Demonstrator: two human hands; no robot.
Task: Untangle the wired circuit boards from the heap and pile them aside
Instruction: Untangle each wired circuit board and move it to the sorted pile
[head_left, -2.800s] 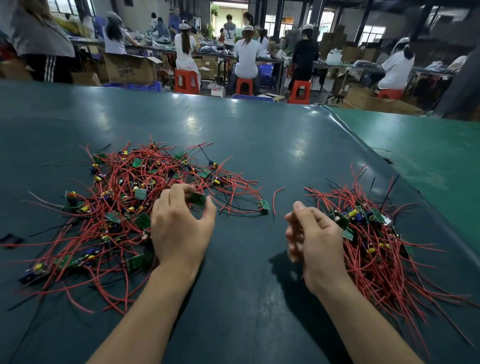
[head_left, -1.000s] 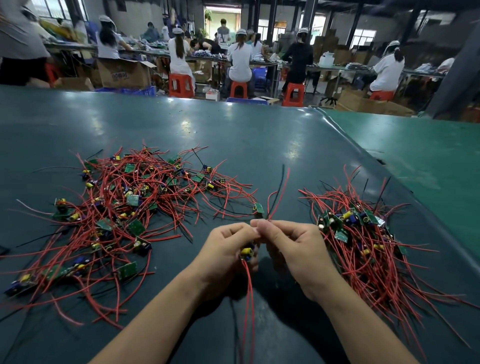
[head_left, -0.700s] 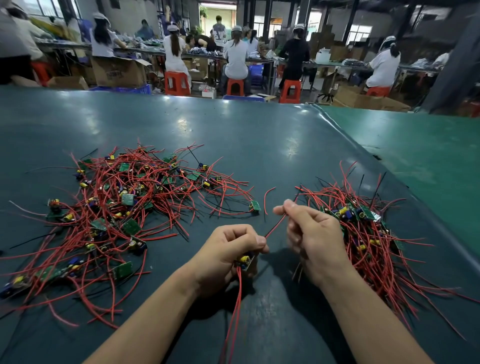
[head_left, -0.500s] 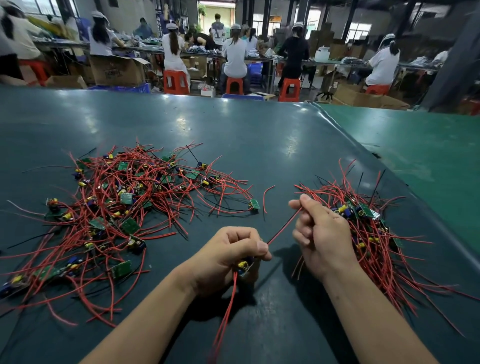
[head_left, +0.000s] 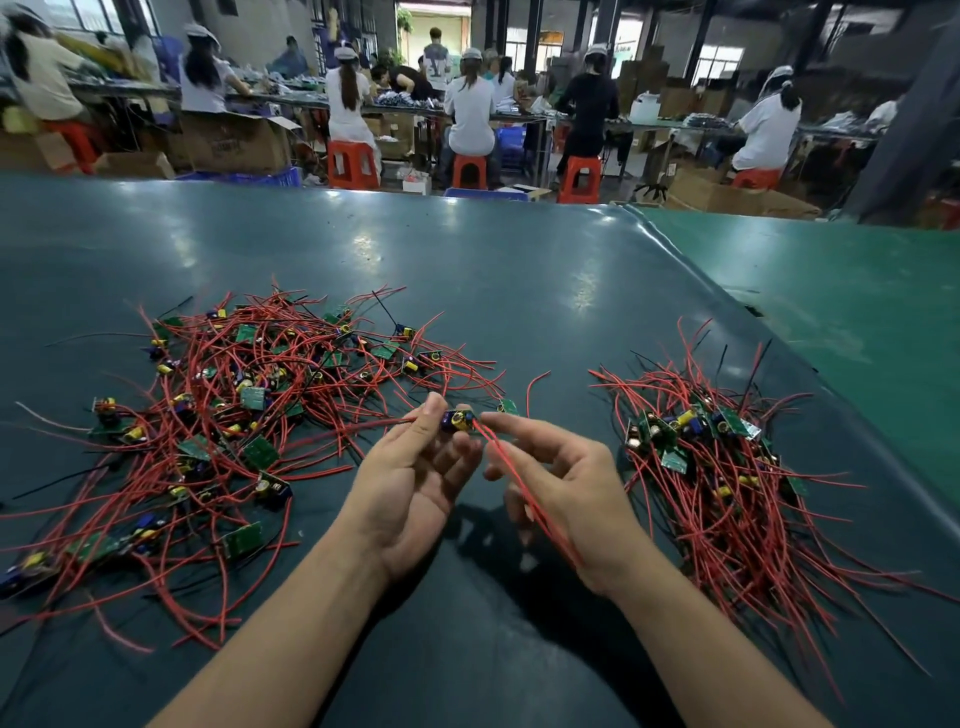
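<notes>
A tangled heap (head_left: 244, 410) of small green circuit boards with red and black wires lies on the left of the dark table. To the right is the sorted pile (head_left: 727, 467), boards at its far end and wires trailing toward me. Between the two, my left hand (head_left: 410, 478) is palm up and pinches one circuit board (head_left: 458, 420) with yellow and blue parts at its fingertips. My right hand (head_left: 566, 488) is beside it with loose fingers, its forefinger tip touching the board. The board's red wires (head_left: 524, 499) run across my right palm to the wrist.
The dark green table (head_left: 519, 280) stretches far ahead. A lighter green table (head_left: 857, 322) adjoins it on the right, past a raised seam. Several seated workers, red stools and cardboard boxes fill the background.
My left hand has turned palm up and raised the board to its fingertips. My right hand has released its pinch on the wire and opened, and the wires now trail over its palm.
</notes>
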